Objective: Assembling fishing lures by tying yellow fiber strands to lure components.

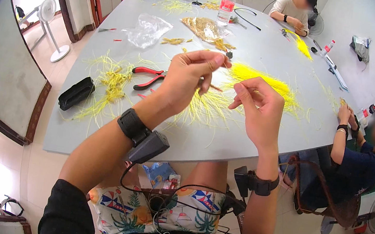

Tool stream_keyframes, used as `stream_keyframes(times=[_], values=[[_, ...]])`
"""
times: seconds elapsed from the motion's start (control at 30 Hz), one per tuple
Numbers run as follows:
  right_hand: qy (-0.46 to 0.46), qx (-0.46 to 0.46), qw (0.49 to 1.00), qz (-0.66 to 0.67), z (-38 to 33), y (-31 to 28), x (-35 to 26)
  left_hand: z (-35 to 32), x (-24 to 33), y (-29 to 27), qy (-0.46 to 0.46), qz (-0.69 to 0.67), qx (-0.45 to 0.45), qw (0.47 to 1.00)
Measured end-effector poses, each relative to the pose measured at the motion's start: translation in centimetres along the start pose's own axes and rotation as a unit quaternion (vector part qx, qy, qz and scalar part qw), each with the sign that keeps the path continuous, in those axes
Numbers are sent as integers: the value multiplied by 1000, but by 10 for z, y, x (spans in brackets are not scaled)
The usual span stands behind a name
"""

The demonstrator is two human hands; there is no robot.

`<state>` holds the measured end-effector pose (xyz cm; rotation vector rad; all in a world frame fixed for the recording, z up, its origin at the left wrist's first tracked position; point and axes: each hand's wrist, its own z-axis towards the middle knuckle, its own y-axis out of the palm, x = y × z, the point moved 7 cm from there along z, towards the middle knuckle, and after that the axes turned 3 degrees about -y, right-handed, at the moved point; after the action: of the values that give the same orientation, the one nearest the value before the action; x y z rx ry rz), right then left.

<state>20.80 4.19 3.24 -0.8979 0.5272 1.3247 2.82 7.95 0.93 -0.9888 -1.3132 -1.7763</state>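
Both hands point(188, 80) point(258, 106) pinch a thin yellow strand point(229, 77) above the table point(256, 54)

Red-handled pliers point(150, 78), a water bottle point(227, 3) and a black pouch point(76, 93) lie on the grey table point(266, 51).

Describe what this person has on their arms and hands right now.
Both hands are bare, with no gloves: left hand, right hand. Black sleeves are pushed up above the elbows. Each wrist carries a black strap, the left wrist strap with a dark boxy device clipped below it, the right wrist strap with a similar black box. Thin black cables run from them toward the lap.
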Motion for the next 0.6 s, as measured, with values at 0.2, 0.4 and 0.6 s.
stream_keyframes(times=[0.2,0.4,0.6], values=[[22,-3,998,62,0,-2,9,5,5,-8,11,-16,13,1000],[12,0,996,88,1,-4,-3,-1,7,-1,-40,-28,0,999],[22,1,996,82,0,0,-5,-6,-16,14,-108,69,-118,985]])
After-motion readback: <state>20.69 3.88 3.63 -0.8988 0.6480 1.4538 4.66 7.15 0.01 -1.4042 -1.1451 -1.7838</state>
